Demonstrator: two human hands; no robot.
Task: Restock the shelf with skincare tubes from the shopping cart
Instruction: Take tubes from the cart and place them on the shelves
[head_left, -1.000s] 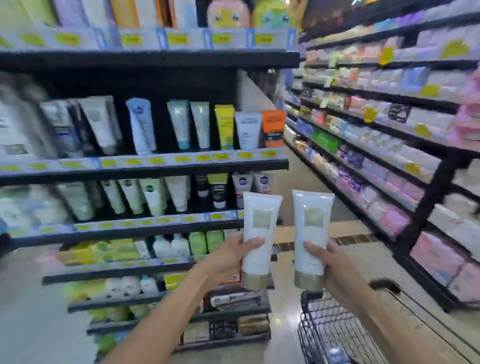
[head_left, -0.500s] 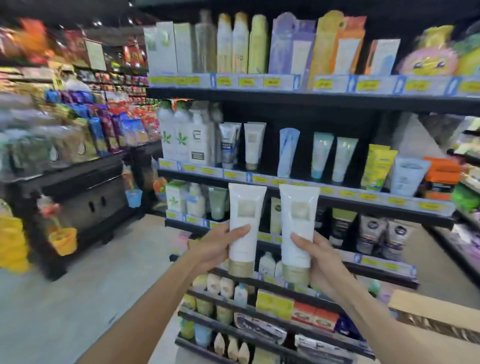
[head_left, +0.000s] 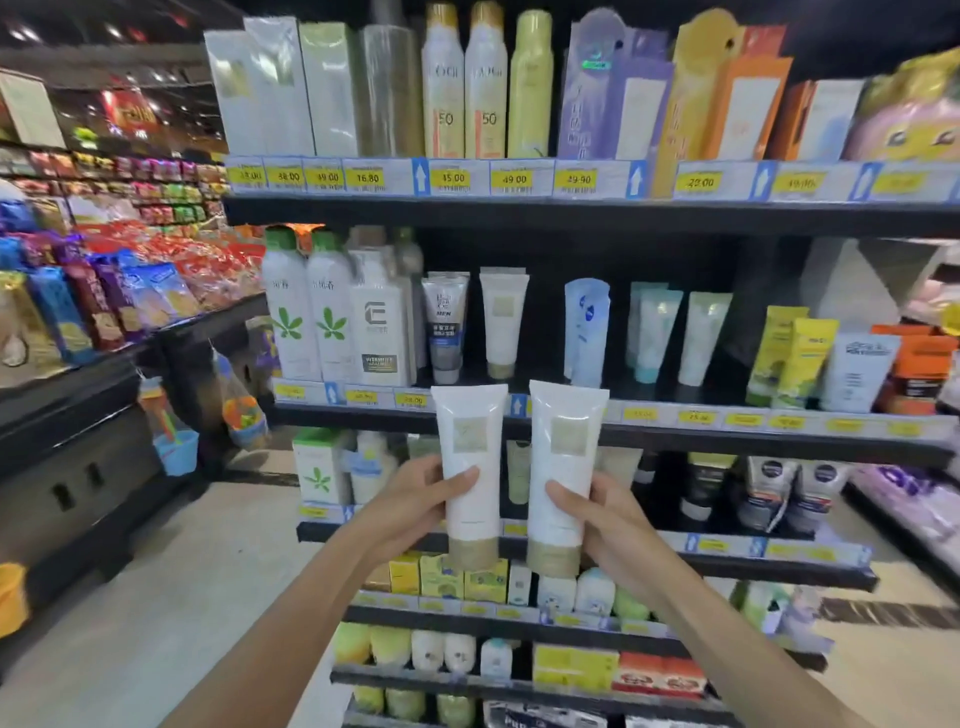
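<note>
The person holds 2 white tubes upright before the shelf (head_left: 675, 436): the left hand (head_left: 415, 506) grips 1 left tube (head_left: 470, 457), the right hand (head_left: 605, 512) grips 1 right tube (head_left: 563, 462). 1 matching tube (head_left: 503, 319) stands on the shelf.

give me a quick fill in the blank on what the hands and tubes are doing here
1. Each hand holds one white tube with a ____ cap.
2. The left hand grips the left tube; the right hand grips the ____ tube.
3. Both tubes are held cap ____.
4. A matching tube stands on the shelf beside the grey ____ tube.

Missing words: gold; right; down; MEN
</note>
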